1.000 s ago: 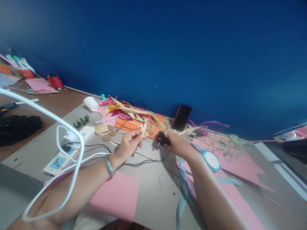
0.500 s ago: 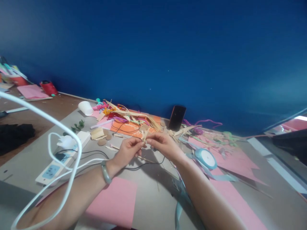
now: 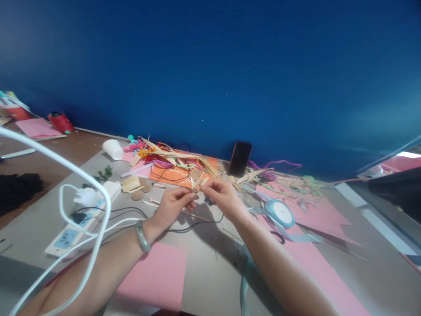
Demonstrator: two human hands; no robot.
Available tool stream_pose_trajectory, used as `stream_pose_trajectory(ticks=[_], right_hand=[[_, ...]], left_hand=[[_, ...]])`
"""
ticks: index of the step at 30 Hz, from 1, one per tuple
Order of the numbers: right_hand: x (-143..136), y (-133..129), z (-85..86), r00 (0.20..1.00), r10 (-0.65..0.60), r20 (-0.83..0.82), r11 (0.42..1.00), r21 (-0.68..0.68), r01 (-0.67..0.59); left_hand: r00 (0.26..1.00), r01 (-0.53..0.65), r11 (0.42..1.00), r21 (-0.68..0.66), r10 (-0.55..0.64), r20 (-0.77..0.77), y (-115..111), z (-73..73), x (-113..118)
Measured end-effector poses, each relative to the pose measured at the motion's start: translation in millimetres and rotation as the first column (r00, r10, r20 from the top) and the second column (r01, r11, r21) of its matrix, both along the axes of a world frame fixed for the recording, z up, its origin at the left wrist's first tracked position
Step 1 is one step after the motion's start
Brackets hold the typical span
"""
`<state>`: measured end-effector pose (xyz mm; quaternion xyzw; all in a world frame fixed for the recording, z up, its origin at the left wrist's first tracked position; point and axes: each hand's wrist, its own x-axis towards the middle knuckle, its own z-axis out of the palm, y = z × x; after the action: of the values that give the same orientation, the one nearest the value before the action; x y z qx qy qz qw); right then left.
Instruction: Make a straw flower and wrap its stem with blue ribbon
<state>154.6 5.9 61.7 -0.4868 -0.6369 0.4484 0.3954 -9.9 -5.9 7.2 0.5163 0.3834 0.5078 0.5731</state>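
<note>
Pinching a pale strip (image 3: 192, 184) in my left hand (image 3: 173, 205), I find my right hand (image 3: 224, 198) closed on it too; it sits above the grey table (image 3: 201, 276), near the orange sheet (image 3: 171, 174).

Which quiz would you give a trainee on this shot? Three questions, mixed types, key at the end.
1. True or false: the left hand pinches a pale strip at its fingertips.

2. Fill in the blank: the hand nearer the ribbon spool is the ____ one.

3. Multiple choice: which dark thing stands tilted by the blue wall?
A) paper cup
B) phone
C) power strip

Key:
1. True.
2. Right; the right hand is closer to the spool.
3. B.
</note>
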Motion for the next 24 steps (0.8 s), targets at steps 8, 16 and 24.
stream_pose_trajectory(ticks=[8, 16, 24], right_hand=[[-4, -3, -2.3, 0.997, -0.074, 0.000, 0.997, 0.035, 0.074], [-7, -3, -6.3, 0.996, -0.090, 0.004, 0.995, 0.053, 0.090], [-8, -4, -6.4, 0.998, -0.067, -0.021, 0.997, 0.044, 0.068]], left_hand=[[0.998, -0.002, 1.000, -0.025, 0.003, 0.056, -1, 6.0, 1], [0.998, -0.040, 0.997, -0.061, 0.043, 0.046, 1, -4.0, 1], [0.985, 0.020, 0.995, -0.097, -0.003, 0.171, 2, -4.9, 4]])
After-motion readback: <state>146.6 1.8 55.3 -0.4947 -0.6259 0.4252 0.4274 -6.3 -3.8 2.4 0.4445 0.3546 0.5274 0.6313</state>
